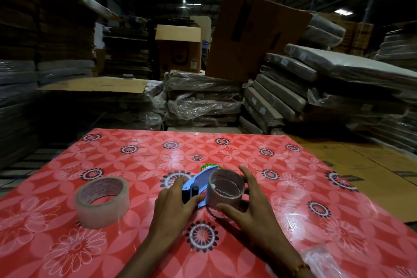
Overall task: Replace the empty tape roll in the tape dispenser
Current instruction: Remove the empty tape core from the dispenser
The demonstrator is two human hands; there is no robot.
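A blue tape dispenser (pixel 198 181) lies on the red flowered table (pixel 293 198), near its middle. An empty brown cardboard roll (pixel 226 188) sits at the dispenser's right end. My left hand (pixel 178 204) grips the dispenser body around its black rollers. My right hand (pixel 248 201) wraps the empty roll, fingers behind it and thumb in front. A full roll of clear tape (pixel 102 201) rests tilted on the table to the left, apart from both hands.
Clear plastic wrap (pixel 322 259) lies at the table's near right corner. Beyond the far edge stand stacks of plastic-wrapped flat packs (pixel 203 97) and cardboard boxes (pixel 257 36). Flattened cardboard (pixel 361 165) covers the floor on the right.
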